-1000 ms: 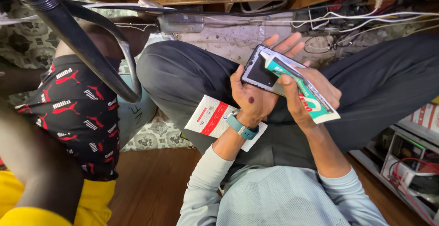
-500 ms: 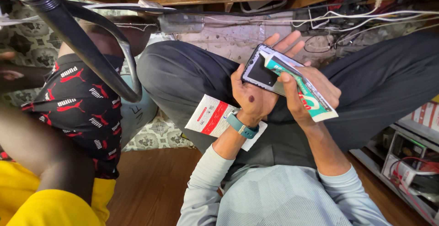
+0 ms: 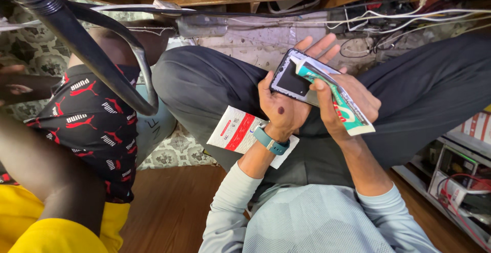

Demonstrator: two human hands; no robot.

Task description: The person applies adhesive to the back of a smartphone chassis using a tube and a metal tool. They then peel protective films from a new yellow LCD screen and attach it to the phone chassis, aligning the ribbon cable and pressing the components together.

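While seated cross-legged in dark grey trousers [image 3: 215, 86], holding a phone [image 3: 294, 79] up over the lap. Left hand [image 3: 284, 107] wrapped round the phone's left edge and back, thumb lying along the near side, fingers spread and poking out past the top edge, palm half open rather than clenched. Dark spot showing on the heel of that hand; teal watch band [image 3: 271, 141] on the wrist below. Right hand [image 3: 345, 102] curled round a flat green-and-white packet [image 3: 342, 107] with a red mark, pressing it against the phone's right side, thumb laid across the packet's upper end and touching the phone's screen edge. Fingers of that hand folded loosely behind the packet, not fully closed. Phone tilted, dark screen facing up, pale case around it.

Resting on the left thigh, just beside the left wrist, a white card pack [image 3: 232, 130] with a red stripe, partly tucked under the forearm. Pale blue sleeves on both forearms. Off to the left, another person in a black and red patterned shirt [image 3: 87, 125] and yellow garment [image 3: 30, 227], an arm crossing the lower corner. Black hose [image 3: 76, 38] curving overhead at upper left. Tangled white and black cables [image 3: 399, 23] along the wall behind, brown wooden floor [image 3: 169, 207] beneath.
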